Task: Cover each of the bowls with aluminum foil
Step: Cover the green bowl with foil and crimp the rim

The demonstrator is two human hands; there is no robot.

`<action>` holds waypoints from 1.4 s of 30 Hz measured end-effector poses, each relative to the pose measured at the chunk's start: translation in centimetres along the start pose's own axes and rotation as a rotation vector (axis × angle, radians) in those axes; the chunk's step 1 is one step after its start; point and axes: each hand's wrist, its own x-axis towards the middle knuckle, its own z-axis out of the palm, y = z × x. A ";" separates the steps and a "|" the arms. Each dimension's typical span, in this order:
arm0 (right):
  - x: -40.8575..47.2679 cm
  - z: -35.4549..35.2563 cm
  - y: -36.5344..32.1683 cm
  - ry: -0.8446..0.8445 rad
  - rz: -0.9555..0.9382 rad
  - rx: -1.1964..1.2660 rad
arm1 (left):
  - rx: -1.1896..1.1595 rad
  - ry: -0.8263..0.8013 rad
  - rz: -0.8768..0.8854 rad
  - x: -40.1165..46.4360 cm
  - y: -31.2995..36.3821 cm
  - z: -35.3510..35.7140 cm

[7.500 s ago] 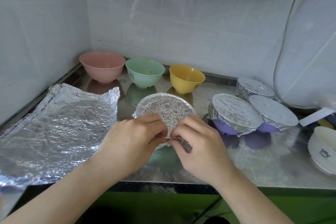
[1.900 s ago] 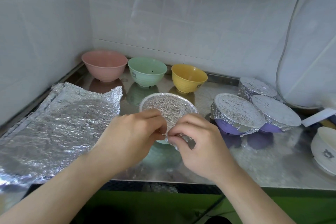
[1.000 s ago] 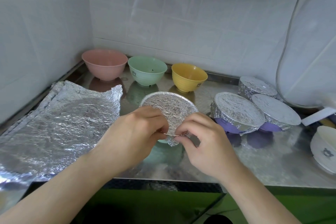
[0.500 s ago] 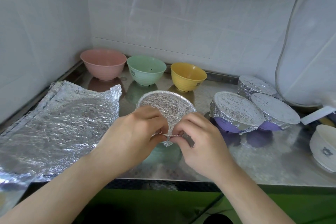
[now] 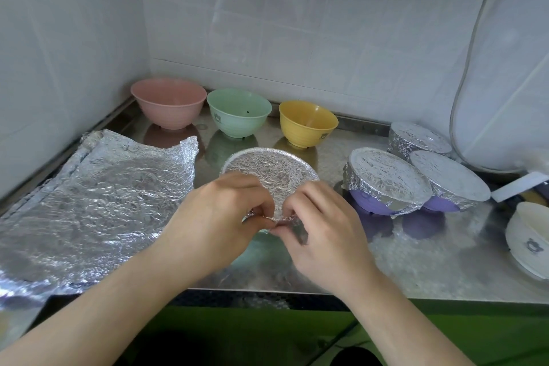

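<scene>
A person's two bare hands work at the near edge of a foil-covered bowl [image 5: 269, 171] that sits on a shiny steel tabletop [image 5: 416, 261], in front of the viewer and about midway along it. The foil over its mouth is crinkled and dull silver; it looks very thin and light, soft enough to fold with fingertips, likely to hold whatever crease it is given, and easy to tear if pulled hard. The sensible place to take it is the loose edge hanging below the rim, pressing it in against the bowl's side. The bowl beneath shows only a sliver of pale green and appears to be light plastic, so it may slide on the smooth metal if pushed. The left hand [image 5: 219, 217] has its fingers curled, thumb and fingertips pinching the foil edge at the near rim. The right hand [image 5: 323, 229] mirrors it, fingers curled and pinching the same edge just beside the left. Both forearms reach in from below. A stack of loose foil sheets [image 5: 95, 196] lies to the left. At the back stand an uncovered pink bowl [image 5: 168, 102], green bowl [image 5: 239, 111] and yellow bowl [image 5: 307, 122]. To the right sit three bowls already wrapped [image 5: 386, 178].
</scene>
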 end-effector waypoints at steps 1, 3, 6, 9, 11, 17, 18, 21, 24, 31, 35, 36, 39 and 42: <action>-0.1 0.0 -0.1 -0.003 0.006 -0.001 | -0.001 -0.002 -0.004 0.0 0.0 0.0; -0.2 -0.1 -0.2 -0.010 0.020 -0.006 | -0.003 -0.007 -0.015 0.0 0.1 0.0; -0.1 0.0 -0.4 0.005 0.021 -0.023 | -0.013 -0.013 -0.024 0.0 0.2 0.0; 0.0 0.3 -0.8 0.016 0.035 -0.039 | -0.014 -0.020 -0.023 0.1 0.3 -0.1; -0.1 0.4 -0.9 0.018 0.042 -0.038 | 0.000 -0.035 -0.011 0.1 0.3 -0.3; -0.1 -0.7 -0.2 -0.069 0.082 0.104 | 0.154 -0.002 0.054 -0.1 0.8 -0.2; -0.1 -1.1 0.0 -0.102 0.109 0.172 | 0.167 0.008 0.061 -0.1 0.8 -0.2; -0.1 -2.0 1.0 -0.128 0.165 0.330 | 0.186 0.011 0.055 0.0 0.7 -0.3; 0.1 -1.8 1.6 -0.123 0.134 0.304 | 0.191 -0.007 0.047 0.0 0.7 -0.4; 0.1 -1.4 1.4 -0.106 0.096 0.279 | 0.214 -0.019 0.037 0.0 0.6 -0.7; 0.3 -2.2 1.8 -0.109 0.096 0.323 | 0.180 -0.015 0.031 0.1 0.2 -0.7; 0.3 -2.1 1.9 -0.103 0.089 0.304 | 0.176 -0.018 0.031 0.1 0.2 -0.7; 0.4 -1.5 1.6 -0.083 0.070 0.258 | 0.215 -0.026 0.056 0.0 0.5 -1.0; 0.6 -1.3 0.7 -0.079 0.064 0.264 | 0.227 -0.005 0.103 -0.1 1.1 -0.7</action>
